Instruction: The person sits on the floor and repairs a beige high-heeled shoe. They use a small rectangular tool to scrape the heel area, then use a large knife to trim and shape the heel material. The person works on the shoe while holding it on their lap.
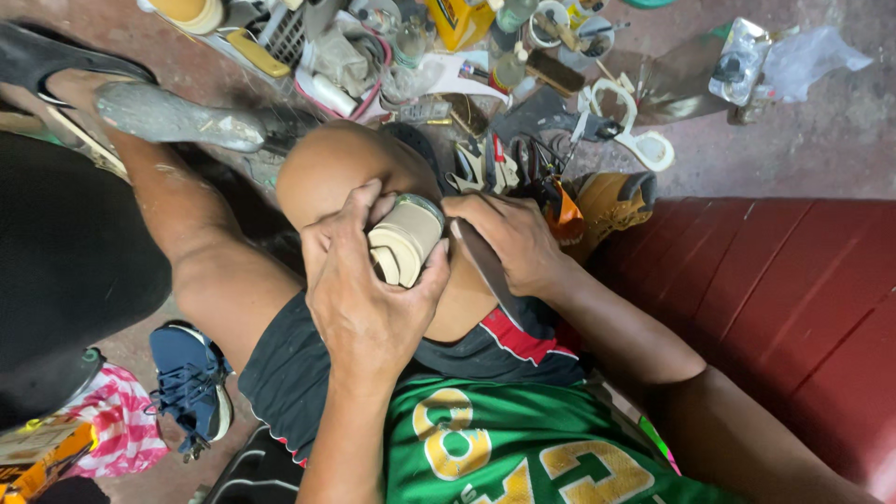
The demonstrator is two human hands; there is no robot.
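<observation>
- Two hands meet over the person's raised knee (327,168) in the head view, and between them sits a beige shoe sole piece (406,240), rolled or bent so its layered edge faces the camera.
- Left hand (369,289) wraps the sole from below and the near side, fingers (347,217) clamped around it and pressing it against the knee, probably to brace it.
- Right hand (509,238) has its fingers closed on a dark knife (485,266), whose blade touches the right edge of the sole; the handle end is hidden under the palm.
- Brown work boot (607,205) lies just beyond the right hand, near the knuckles.
- Red bench (793,299) fills the right side, close along the right forearm, leaving little room that way.
- Cluttered floor (821,140) ahead holds bottles, brushes and white sandal straps (635,131); a metal shoe last (173,117) stands to the left.
- Blue sneaker (191,378) rests low on the left, well apart from both hands.
</observation>
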